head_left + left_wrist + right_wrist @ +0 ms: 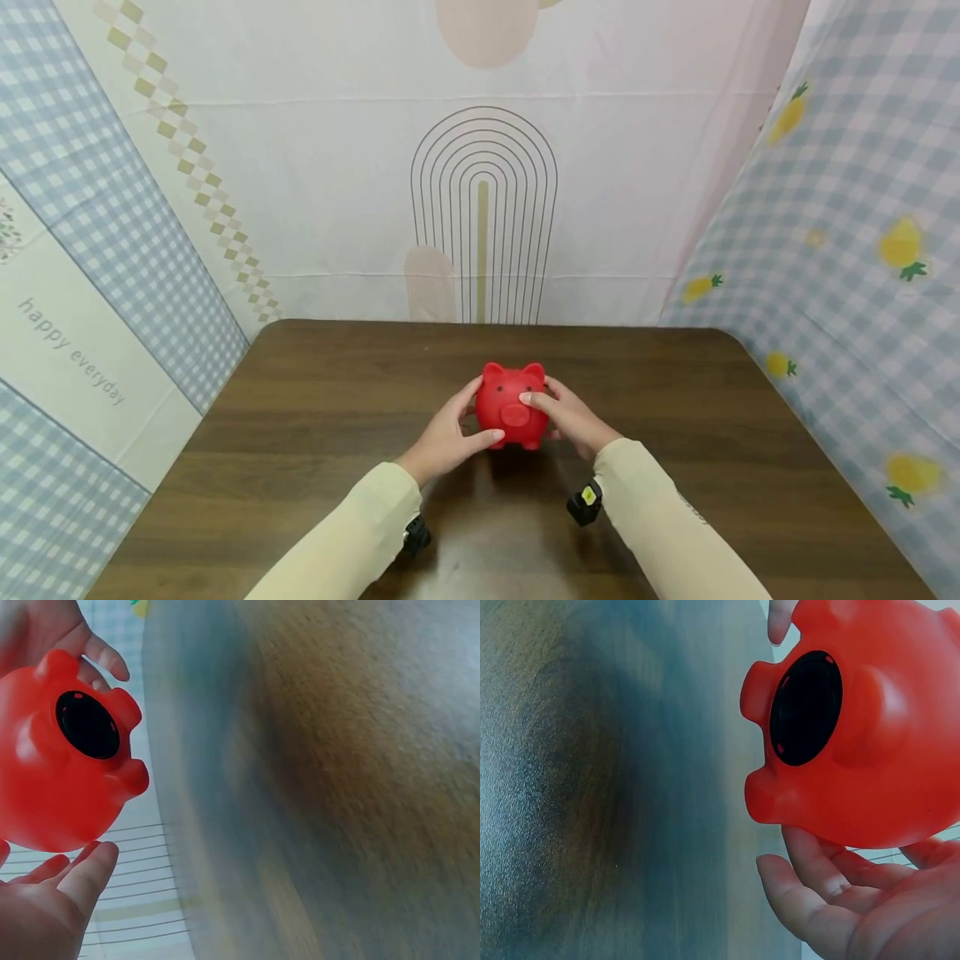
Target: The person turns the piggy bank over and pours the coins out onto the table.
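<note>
A red piggy bank (514, 433) with two ears, small eyes and a round snout faces the head camera, held up off the table. My left hand (444, 440) grips its left side, thumb low on the front. On the other side, my right hand (576, 419) holds it with the thumb across the face beside the snout. Both wrist views show its underside, with stubby feet and a black round plug (88, 725). In the head view, the fingers behind the body are mostly hidden.
The brown wooden table (315, 400) spreads out below and around the hands. A white patterned cloth (337, 192) hangs behind its far edge, and blue checked cloth (847, 275) hangs at the right. Each wrist wears a small black device (585, 503).
</note>
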